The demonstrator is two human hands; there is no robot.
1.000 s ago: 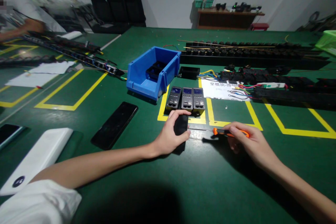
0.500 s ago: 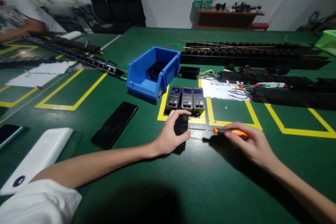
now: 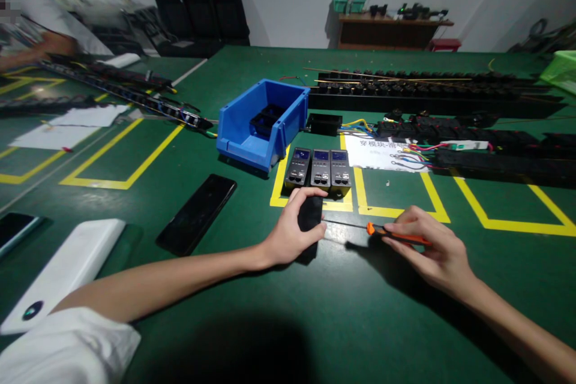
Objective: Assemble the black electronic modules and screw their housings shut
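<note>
My left hand [image 3: 292, 225] is closed around a small black box-shaped module [image 3: 310, 216], steadying it on the green table. In my right hand [image 3: 434, 246] is a screwdriver [image 3: 398, 235] with an orange and black handle, held by the fingertips. Its thin shaft lies nearly level, and the tip reaches the module's right side; the exact contact point is too small to make out. Just beyond the left hand stand three grey modules [image 3: 320, 169] in a row, with small screens and ports on their faces.
A blue bin [image 3: 252, 147] with black parts stands behind. To the left lie a black phone [image 3: 197, 214] and a white power-bank-like device [image 3: 67, 276]. Long black strips [image 3: 486, 162] with wires line the right back. A co-worker's arm [image 3: 54, 48] shows far left.
The right hand has shifted its grip on the screwdriver, and the handle has turned and dipped slightly. The left hand and the module stay in place.
</note>
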